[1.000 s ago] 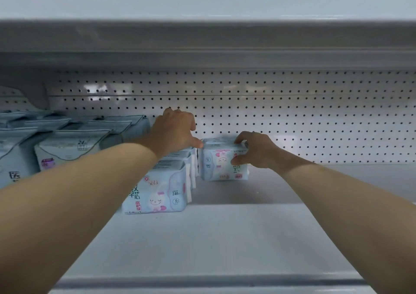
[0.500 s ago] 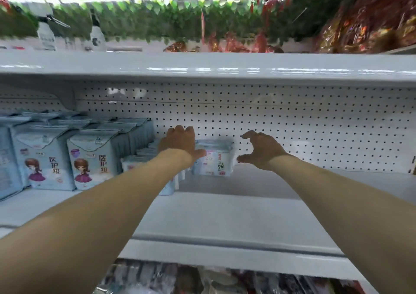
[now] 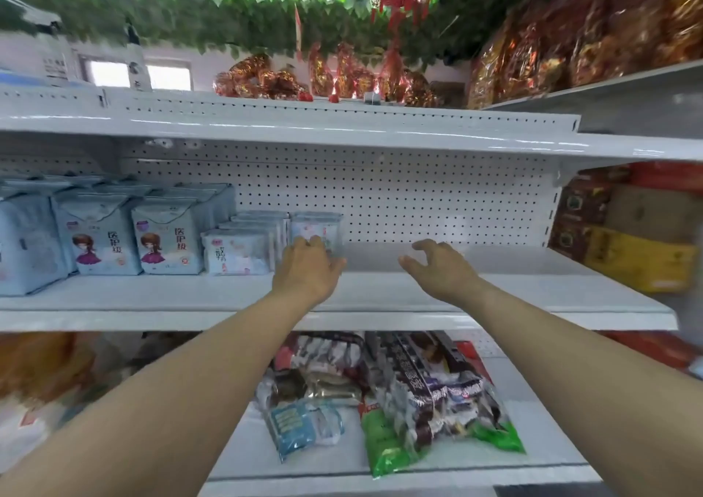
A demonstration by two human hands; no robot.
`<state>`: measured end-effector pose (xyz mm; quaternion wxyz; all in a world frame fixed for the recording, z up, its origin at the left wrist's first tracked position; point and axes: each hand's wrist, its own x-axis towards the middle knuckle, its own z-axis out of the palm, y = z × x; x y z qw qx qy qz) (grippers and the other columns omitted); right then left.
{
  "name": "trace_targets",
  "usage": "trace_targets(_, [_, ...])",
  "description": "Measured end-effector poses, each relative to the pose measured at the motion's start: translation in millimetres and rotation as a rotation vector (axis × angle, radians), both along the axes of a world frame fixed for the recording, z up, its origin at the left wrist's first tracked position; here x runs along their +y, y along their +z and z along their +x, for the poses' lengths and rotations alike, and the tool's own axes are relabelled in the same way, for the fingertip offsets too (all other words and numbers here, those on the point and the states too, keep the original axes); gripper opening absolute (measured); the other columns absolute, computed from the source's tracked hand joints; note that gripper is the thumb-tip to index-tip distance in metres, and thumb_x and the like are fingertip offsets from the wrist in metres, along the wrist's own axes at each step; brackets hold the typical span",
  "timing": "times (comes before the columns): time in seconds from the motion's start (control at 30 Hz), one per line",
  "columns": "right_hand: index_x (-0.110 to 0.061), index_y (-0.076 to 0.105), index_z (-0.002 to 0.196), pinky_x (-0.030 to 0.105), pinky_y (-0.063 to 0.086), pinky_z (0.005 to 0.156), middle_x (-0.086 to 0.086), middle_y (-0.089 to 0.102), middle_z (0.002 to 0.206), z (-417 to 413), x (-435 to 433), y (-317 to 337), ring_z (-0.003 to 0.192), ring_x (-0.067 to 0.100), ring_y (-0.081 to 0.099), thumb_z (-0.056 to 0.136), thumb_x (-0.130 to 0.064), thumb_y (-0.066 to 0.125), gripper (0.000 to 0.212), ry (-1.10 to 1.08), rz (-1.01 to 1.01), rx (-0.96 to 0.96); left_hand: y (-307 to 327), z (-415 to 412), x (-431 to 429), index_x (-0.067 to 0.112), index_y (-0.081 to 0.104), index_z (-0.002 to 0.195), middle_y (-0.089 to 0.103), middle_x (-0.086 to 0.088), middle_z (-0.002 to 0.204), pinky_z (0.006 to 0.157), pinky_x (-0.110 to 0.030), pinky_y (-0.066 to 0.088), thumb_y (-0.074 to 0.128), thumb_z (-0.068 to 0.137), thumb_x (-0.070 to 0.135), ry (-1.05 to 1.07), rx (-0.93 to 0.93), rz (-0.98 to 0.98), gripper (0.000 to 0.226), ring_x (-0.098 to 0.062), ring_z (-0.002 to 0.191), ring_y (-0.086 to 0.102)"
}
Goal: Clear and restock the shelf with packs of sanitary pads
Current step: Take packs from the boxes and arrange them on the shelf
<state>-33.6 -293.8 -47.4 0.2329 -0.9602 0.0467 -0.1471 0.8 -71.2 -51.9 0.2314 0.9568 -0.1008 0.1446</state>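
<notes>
Broadly, the risk begins with the shelf (image 3: 342,319), whose stock sits only on its left part, so anything nudged rightward has nothing to lean against. The tall blue packs (image 3: 102,230) stand upright in close rows at the far left and look stable; they would likely suffer only if smaller stock were shoved hard into them. Just beside them, the small pink-and-white packs (image 3: 237,251) stand on edge in a row running front to back, and such soft, light packs probably tip like dominoes if one is knocked. The single pack (image 3: 317,228) at the back, against the pegboard (image 3: 418,200) and just right of that row, is the likeliest to go, since nothing props its right side. The left hand (image 3: 306,268) is in front of it, fingers loosely curled and thumb spread, holding nothing; whether the fingertips touch the pack cannot be told. The right hand (image 3: 437,266) hovers apart over bare shelf, fingers loosely curled, gripping nothing. A careless sweep from either hand could drop a pack onto the snack bags (image 3: 430,390) on the lower shelf (image 3: 380,481).
</notes>
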Motion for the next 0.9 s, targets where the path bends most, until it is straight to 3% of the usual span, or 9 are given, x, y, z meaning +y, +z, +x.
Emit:
trace_targets(0.1, [-0.017,0.038,0.151,0.041,0.038,0.110,0.016,0.039,0.151,-56.1,-3.1,-10.5,0.136,0.034,0.042,0.102,-0.053,0.044,0.061,-0.032,0.001,0.046,-12.4,-54.1,-8.0,0.010,0.036,0.148,0.034,-0.014,0.149,0.106,-0.047,0.041,0.041,0.103,0.049,-0.044,0.041,-0.020,0.060,-0.033,0.138,0.035])
trace_targets(0.27, [-0.012,0.035,0.152,0.037,0.039,0.104,0.020,0.042,0.147,-138.9,-7.8,-20.9,0.130,0.035,0.048,0.104,-0.049,0.044,0.062,-0.088,0.044,0.057,-31.6,-123.7,-19.6,0.008,0.035,0.145,0.037,-0.014,0.144,0.103,-0.047,0.043,0.041,0.104,0.044,-0.127,0.091,-0.072,0.055,-0.035,0.130,0.043])
trace_targets(0.37, [-0.010,0.033,0.151,0.036,0.040,0.103,0.020,0.044,0.148,-177.9,-14.0,-24.4,0.131,0.035,0.048,0.102,-0.045,0.050,0.063,-0.114,0.041,0.078,-38.3,-152.3,-23.9,0.008,0.037,0.142,0.039,-0.016,0.140,0.100,-0.045,0.045,0.048,0.103,0.034,-0.178,0.090,-0.088,0.048,-0.036,0.123,0.048])
trace_targets(0.47, [-0.012,0.037,0.147,0.033,0.043,0.091,0.018,0.051,0.141,-209.9,-21.7,-27.1,0.118,0.032,0.058,0.100,-0.041,0.057,0.059,-0.136,-0.011,0.083,-39.9,-172.9,-31.1,0.011,0.040,0.141,0.042,-0.015,0.137,0.100,-0.040,0.044,0.058,0.099,0.024,-0.226,0.044,-0.026,0.048,-0.033,0.123,0.047])
trace_targets(0.6, [-0.016,0.042,0.145,0.032,0.042,0.093,0.014,0.053,0.139,-237.5,-40.2,-30.4,0.123,0.029,0.054,0.096,-0.037,0.063,0.057,-0.169,-0.084,0.099,-42.3,-187.3,-47.2,0.015,0.042,0.141,0.042,-0.013,0.135,0.098,-0.038,0.043,0.066,0.092,0.014,-0.271,0.025,0.013,0.054,-0.031,0.123,0.046])
trace_targets(0.67, [-0.016,0.045,0.143,0.030,0.041,0.087,0.014,0.055,0.133,-245.7,-54.2,-33.0,0.116,0.028,0.057,0.094,-0.037,0.066,0.057,-0.185,-0.099,0.103,-44.9,-190.8,-59.2,0.016,0.043,0.139,0.042,-0.013,0.132,0.095,-0.037,0.044,0.065,0.090,0.009,-0.288,0.035,0.019,0.054,-0.032,0.120,0.046])
trace_targets(0.9, [-0.017,0.053,0.135,0.031,0.043,0.092,0.012,0.053,0.132,-252.4,-131.2,-52.0,0.118,0.028,0.054,0.089,-0.034,0.068,0.052,-0.228,-0.125,0.133,-66.7,-193.8,-135.6,0.017,0.042,0.142,0.039,-0.014,0.140,0.103,-0.044,0.044,0.066,0.090,0.012,-0.301,0.105,0.016,0.058,-0.034,0.130,0.040])
